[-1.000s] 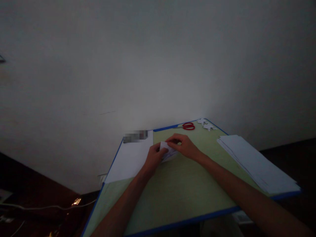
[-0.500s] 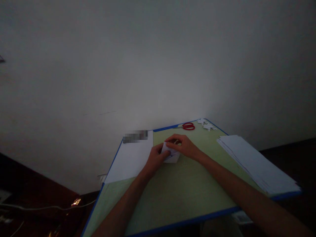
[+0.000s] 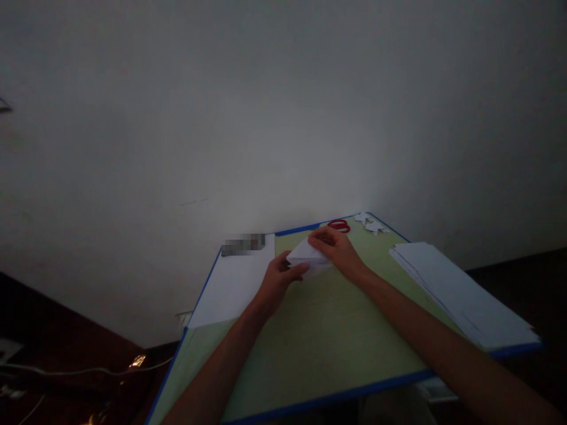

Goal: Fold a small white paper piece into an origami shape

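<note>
A small folded white paper [image 3: 307,255] lies near the middle of the green table [image 3: 319,336]. My left hand [image 3: 278,281] pinches its near left corner, thumb on top. On the paper's far right part rests my right hand [image 3: 339,249], fingers curled and pressed down on it. Both forearms reach in from the bottom of the view.
A white sheet [image 3: 237,284] lies flat to the left of my hands. Red scissors [image 3: 339,225] and small folded paper pieces [image 3: 371,223] sit at the far edge. A stack of white paper [image 3: 460,295] lies along the right side. The blue table edge [image 3: 336,396] runs nearest me.
My right hand has slid away from me towards the scissors, and the folded paper now lies flatter and wider under it. My left hand has stayed on the near corner.
</note>
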Action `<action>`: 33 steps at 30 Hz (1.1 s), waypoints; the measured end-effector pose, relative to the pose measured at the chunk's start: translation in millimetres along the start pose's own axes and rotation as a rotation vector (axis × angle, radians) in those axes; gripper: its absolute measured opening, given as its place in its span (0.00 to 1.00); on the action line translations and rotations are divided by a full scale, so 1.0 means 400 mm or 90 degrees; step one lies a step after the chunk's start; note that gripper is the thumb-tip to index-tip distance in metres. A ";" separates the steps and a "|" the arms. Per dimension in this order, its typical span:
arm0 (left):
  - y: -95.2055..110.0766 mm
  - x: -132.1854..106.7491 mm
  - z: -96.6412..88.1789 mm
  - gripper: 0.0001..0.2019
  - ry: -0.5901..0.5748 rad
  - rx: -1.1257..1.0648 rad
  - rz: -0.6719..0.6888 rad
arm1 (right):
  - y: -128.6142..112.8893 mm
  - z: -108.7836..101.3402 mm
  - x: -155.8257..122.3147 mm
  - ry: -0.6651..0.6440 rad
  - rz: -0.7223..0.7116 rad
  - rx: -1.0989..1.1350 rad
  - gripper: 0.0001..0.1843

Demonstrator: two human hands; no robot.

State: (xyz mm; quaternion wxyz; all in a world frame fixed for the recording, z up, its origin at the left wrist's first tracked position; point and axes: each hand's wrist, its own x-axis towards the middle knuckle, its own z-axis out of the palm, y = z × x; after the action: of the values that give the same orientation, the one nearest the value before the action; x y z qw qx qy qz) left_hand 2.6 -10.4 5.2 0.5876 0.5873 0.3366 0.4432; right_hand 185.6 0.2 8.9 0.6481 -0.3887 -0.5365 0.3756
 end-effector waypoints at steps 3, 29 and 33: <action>-0.006 0.002 0.001 0.19 0.013 -0.028 0.001 | -0.004 0.001 -0.003 -0.019 0.019 0.013 0.15; -0.017 0.010 -0.011 0.21 0.091 0.206 0.025 | 0.008 0.005 -0.026 -0.199 -0.054 -0.165 0.20; -0.024 0.011 -0.011 0.21 0.078 0.240 0.026 | 0.003 0.008 -0.030 -0.212 -0.091 -0.193 0.17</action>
State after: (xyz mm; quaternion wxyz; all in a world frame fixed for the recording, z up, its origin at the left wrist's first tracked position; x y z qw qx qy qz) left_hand 1.5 -3.9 -3.9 0.4365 0.6655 0.4369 0.4191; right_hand 180.7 -9.7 3.6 0.5097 -0.3753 -0.7124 0.3031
